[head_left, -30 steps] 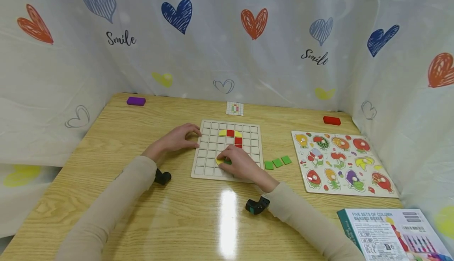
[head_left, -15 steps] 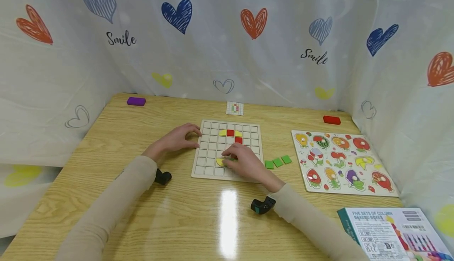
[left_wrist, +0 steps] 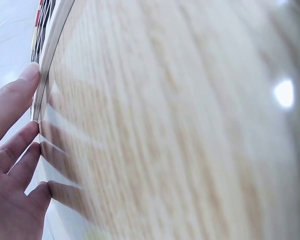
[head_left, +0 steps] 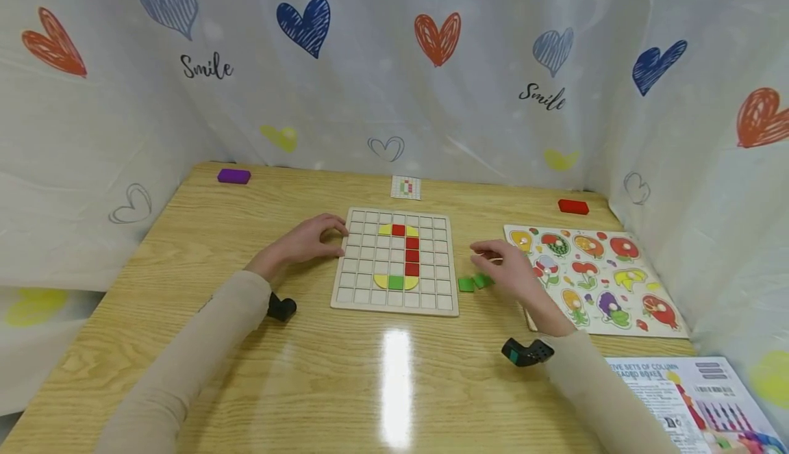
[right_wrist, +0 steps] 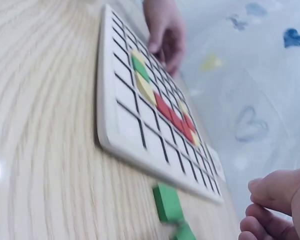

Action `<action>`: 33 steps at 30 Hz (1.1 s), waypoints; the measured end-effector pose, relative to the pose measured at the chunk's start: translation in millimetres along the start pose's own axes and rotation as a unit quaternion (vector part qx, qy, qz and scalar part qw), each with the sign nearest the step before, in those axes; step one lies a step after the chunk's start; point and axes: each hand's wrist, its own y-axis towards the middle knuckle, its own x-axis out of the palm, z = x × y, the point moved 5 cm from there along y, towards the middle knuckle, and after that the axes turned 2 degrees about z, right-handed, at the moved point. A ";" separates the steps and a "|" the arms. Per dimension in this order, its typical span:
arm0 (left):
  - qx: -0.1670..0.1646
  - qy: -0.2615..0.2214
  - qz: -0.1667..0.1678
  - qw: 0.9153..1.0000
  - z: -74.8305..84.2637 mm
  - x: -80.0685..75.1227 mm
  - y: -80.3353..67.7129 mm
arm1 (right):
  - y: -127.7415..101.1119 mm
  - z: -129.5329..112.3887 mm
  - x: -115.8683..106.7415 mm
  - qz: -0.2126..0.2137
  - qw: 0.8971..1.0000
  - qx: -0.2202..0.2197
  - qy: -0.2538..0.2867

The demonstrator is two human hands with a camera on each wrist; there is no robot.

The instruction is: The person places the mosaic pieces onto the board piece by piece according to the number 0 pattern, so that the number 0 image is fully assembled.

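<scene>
A cream grid board (head_left: 364, 283) lies on the table. In its cells are red square tiles (head_left: 412, 256), one green tile (head_left: 396, 282) in the lower row, and yellow rounded pieces (head_left: 381, 281). My left hand (head_left: 312, 238) rests at the board's left edge; in the left wrist view its thumb and fingertips (left_wrist: 30, 71) touch the rim. My right hand (head_left: 511, 272) hovers right of the board, above loose green tiles (head_left: 466, 285), its fingers loosely bent. Two of these tiles show in the head view. No held thing shows in the right wrist view (right_wrist: 275, 205).
Behind the board lies a small pattern card (head_left: 405, 187). A fruit puzzle board (head_left: 592, 324) is at the right, with a printed box (head_left: 709, 399) nearer. A purple block (head_left: 234, 177) and a red block (head_left: 573, 207) lie towards the back. A printed curtain (head_left: 382, 64) encloses the table.
My right hand has left the board's lower row and moved right to the loose green tiles, uncovering the placed green tile and the red column. The left hand stays put.
</scene>
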 end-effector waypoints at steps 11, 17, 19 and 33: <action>-0.002 -0.001 -0.001 1.000 0.2 -0.6 0.4 | -19.8 36.5 -31.4 -0.009 0.998 0.036 -0.045; -0.002 0.000 0.000 1.000 -0.8 -0.3 0.6 | -19.4 36.6 -25.9 -0.011 0.999 0.012 -0.048; -0.003 -0.001 0.000 1.000 -0.6 -0.3 0.3 | -18.6 35.9 -24.0 -0.012 0.999 0.009 -0.052; -0.001 0.002 0.001 1.000 -0.1 -0.1 -0.8 | -12.6 37.9 -10.8 -0.019 0.995 -0.008 -0.094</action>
